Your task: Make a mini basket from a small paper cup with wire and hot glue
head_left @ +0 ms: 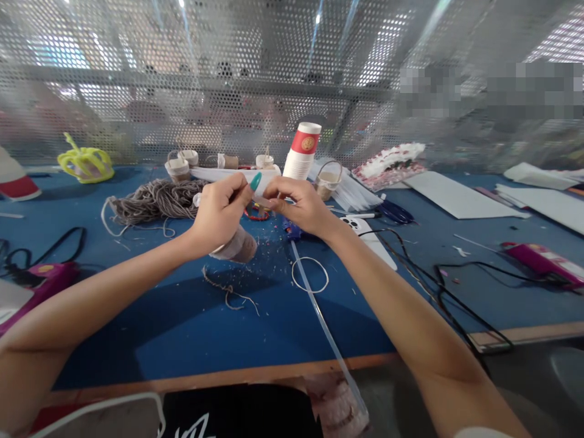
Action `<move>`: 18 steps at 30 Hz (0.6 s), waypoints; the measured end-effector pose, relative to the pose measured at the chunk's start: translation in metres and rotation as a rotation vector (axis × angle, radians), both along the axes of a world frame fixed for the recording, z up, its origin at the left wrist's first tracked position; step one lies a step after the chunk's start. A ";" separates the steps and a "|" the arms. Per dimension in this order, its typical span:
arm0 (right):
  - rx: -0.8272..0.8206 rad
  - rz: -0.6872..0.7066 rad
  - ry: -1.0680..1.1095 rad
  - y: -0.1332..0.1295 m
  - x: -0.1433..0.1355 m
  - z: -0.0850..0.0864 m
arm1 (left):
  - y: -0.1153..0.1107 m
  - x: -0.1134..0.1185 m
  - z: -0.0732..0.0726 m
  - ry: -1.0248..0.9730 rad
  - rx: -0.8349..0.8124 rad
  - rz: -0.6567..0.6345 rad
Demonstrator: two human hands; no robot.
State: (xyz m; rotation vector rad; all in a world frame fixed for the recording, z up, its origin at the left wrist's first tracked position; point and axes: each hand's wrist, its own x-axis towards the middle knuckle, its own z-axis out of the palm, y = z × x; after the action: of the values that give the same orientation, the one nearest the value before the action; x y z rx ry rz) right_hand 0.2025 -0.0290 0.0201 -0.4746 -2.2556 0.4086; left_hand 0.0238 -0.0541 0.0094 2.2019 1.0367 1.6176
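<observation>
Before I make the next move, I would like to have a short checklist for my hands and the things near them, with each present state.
1. Left hand and right hand both pinch the pale strip: ok.
2. Heat of the blue glue gun, partly hidden by the right hand: cannot tell.
3. Clear stick within the table: not ok, it extends past the front edge.
4. White ring apart from the clear stick: not ok, they overlap.
5. Loose string away from both hands: ok.
</observation>
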 end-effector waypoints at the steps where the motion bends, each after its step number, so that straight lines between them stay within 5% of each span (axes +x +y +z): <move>1: -0.014 0.014 -0.001 -0.001 0.000 0.001 | 0.000 0.000 0.000 0.005 -0.010 -0.014; 11: -0.015 0.074 -0.034 -0.008 0.001 0.009 | 0.000 -0.001 0.003 0.063 -0.121 -0.126; 18: -0.233 0.100 -0.005 -0.012 0.001 0.011 | 0.005 -0.003 0.003 0.115 -0.162 -0.213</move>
State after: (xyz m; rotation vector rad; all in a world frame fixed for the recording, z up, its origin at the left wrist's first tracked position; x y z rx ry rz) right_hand 0.2039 -0.0411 0.0315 -0.4825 -2.2529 0.7279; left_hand 0.0208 -0.0495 0.0124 2.2313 0.8912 1.2846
